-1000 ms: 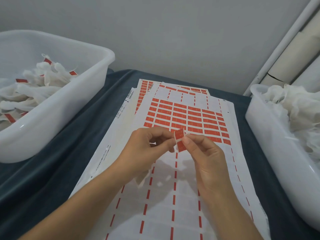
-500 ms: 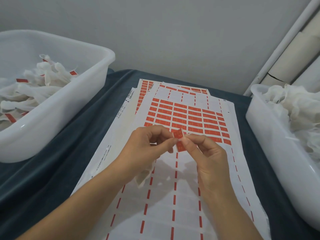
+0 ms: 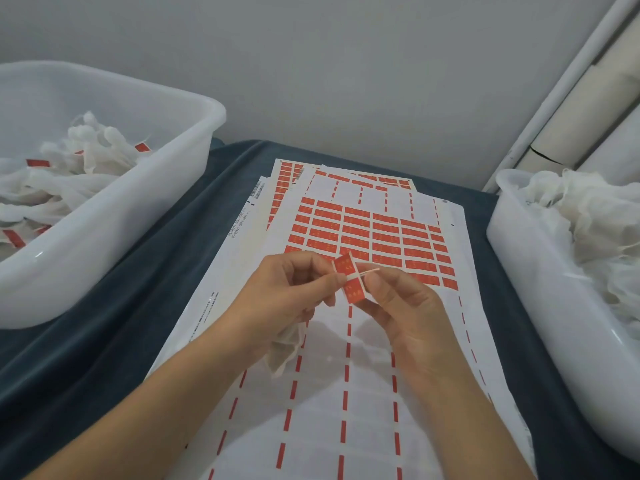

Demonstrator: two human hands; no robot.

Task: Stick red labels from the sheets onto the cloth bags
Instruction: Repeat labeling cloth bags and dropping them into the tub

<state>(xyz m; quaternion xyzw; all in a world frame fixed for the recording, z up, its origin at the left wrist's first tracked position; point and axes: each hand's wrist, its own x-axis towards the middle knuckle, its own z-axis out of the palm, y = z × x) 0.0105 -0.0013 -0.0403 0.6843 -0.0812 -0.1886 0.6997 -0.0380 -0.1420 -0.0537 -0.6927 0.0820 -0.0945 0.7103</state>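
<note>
We see the label sheets [image 3: 346,393] lying flat between two tall white tubs: left tub [image 3: 114,216] and right tub [image 3: 540,289]. Their walls block sideways passage; above the sheets is open.

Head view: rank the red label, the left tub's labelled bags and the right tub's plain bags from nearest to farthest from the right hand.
1. red label: pinched at the right hand fingertips, over the sheets.
2. plain bags: in the tub on the right, across a strip of dark cloth.
3. labelled bags: in the tub at far left, beyond the left hand.
</note>
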